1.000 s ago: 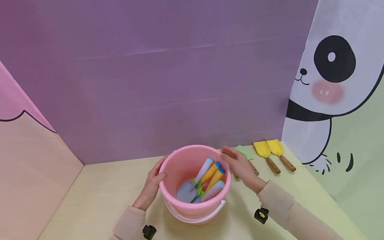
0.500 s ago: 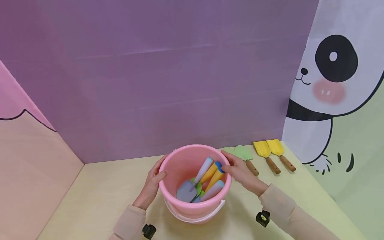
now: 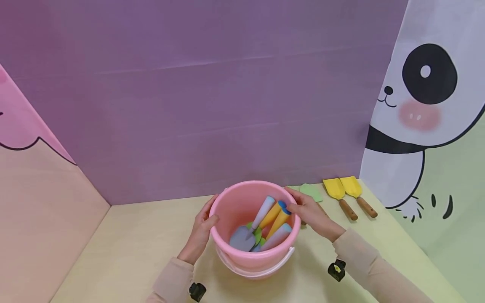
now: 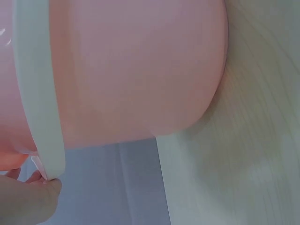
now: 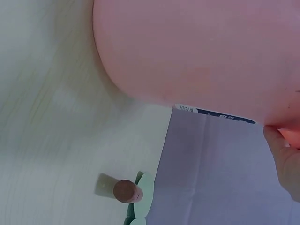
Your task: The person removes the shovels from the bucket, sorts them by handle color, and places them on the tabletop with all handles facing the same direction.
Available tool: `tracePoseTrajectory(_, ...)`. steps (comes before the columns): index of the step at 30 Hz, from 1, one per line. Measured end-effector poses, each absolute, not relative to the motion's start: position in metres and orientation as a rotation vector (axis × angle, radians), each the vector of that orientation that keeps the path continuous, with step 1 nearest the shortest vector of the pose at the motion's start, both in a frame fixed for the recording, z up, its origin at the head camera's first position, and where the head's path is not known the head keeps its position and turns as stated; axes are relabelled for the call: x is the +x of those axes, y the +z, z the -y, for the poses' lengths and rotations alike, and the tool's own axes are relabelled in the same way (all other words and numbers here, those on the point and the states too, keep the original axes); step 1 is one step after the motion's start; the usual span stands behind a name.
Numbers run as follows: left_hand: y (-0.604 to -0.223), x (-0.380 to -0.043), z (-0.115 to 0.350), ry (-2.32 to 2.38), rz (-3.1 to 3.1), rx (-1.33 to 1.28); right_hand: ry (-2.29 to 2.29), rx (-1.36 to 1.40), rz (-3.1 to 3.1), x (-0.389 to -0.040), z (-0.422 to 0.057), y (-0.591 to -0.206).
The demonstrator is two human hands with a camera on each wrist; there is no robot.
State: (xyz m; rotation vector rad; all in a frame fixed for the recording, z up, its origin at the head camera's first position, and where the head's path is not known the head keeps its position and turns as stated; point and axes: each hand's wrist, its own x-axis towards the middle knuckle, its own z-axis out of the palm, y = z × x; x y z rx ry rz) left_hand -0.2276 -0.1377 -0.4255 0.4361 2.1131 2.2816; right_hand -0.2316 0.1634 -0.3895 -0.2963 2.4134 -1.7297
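Note:
Both hands hold a pink bucket [image 3: 231, 204] by its rim. At the left, my left hand [image 3: 200, 235] has its thumb over the rim and its fingers on the outside. My right hand [image 3: 315, 215] pinches the opposite side, thumb inside. In the bucket lie a hand trowel with a grey-blue blade [image 3: 241, 240] and a lilac handle [image 3: 263, 213], another lilac handle [image 3: 277, 237], and two yellow handles [image 3: 280, 223] with blue ends; green blades show beneath. The white carrying handle [image 3: 261, 274] hangs at the front. In the left wrist view the bucket wall [image 4: 136, 70] fills much of the picture.
Two yellow toy shovels [image 3: 334, 188] with wooden handles lie at the table's back right. Beside them, light green tools [image 3: 311, 192] are partly hidden behind my right hand. A purple backdrop [image 3: 212, 105] rises behind the pale wooden table [image 3: 147, 240].
My right hand has gone from spread fingers at the rim to gripping it with the thumb inside. The bucket has shifted slightly right, and the view has turned a little.

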Motion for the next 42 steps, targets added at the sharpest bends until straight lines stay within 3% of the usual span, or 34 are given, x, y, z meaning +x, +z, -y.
tracePoseTrajectory(25,-0.429,-0.223,0.122,2.291,-2.166,0.335,-1.785,-0.399,-2.285,-0.242,-0.182,-0.393)
tracePoseTrajectory(42,-0.421,-0.224,0.128,2.195,-2.247,0.456,-1.85,-0.362,-2.346,-0.239,-0.178,-0.395)
